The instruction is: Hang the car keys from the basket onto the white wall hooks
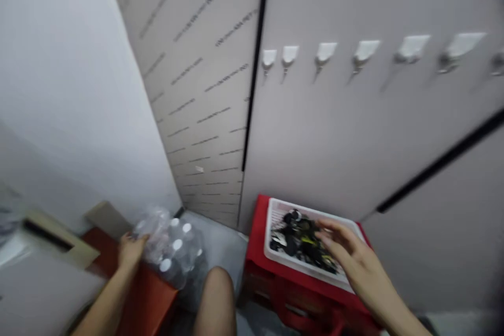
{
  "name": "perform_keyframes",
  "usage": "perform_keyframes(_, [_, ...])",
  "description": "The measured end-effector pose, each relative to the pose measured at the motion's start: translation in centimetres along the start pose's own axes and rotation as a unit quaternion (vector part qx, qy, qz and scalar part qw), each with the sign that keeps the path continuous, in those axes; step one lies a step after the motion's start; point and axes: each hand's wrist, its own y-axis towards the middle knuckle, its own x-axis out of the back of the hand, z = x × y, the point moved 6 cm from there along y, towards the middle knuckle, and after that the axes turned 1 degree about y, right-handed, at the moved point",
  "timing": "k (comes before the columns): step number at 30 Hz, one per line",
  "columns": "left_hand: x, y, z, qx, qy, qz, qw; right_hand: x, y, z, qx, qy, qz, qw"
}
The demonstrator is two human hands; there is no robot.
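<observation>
My left hand point(133, 252) is at the lower left, its fingers closed on the edge of a clear plastic bag point(155, 228). Rounded, see-through shapes like bottles point(179, 249) with bright white spots bulge beside it; blur hides whether these spots are caps or glare. Over the right side of a white plastic basket point(311, 268) hovers my right hand point(354, 257), thumb and fingers apart, with nothing visible between them. Small, mostly black items point(301, 239) with some yellow and white bits fill the basket; their kind is too blurred to tell.
The basket stands on a red-covered box or stool point(258, 244) against pale cabinet doors point(315, 142). White hooks point(326, 52) line the doors. An orange-brown box point(151, 299) lies below my left hand. My bare knee point(216, 294) is between both sides.
</observation>
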Motion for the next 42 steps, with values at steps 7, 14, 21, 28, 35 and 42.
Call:
perform_keyframes(7, [3.0,-4.5,-7.8,-0.101,-0.037,0.039,0.993,3.0,2.3,-3.6,0.035,-0.167,0.067,0.983])
perform_keyframes(14, [-3.9,-18.8,-19.4,-0.455,-0.132,0.210,0.855,-0.1,3.6,-1.7,0.135,-0.350,0.060,0.925])
perform_keyframes(21, [-11.3,-30.4,-24.0,-0.572,0.017,0.363,0.735,1.1,3.5,-2.0,0.150,-0.383,0.061,0.910])
perform_keyframes(28, [-13.4,-31.9,-22.4,-0.598,0.139,0.377,0.694,4.6,2.2,-4.0,0.126,-0.336,0.039,0.932])
perform_keyframes(35, [-12.7,-29.1,-23.9,-0.442,-0.027,0.483,0.755,4.3,2.0,-2.3,0.149,-0.241,0.016,0.959])
perform_keyframes(42, [-9.6,-29.5,-26.1,-0.277,-0.251,0.614,0.695,1.8,3.4,-0.1,0.040,0.062,0.070,0.995])
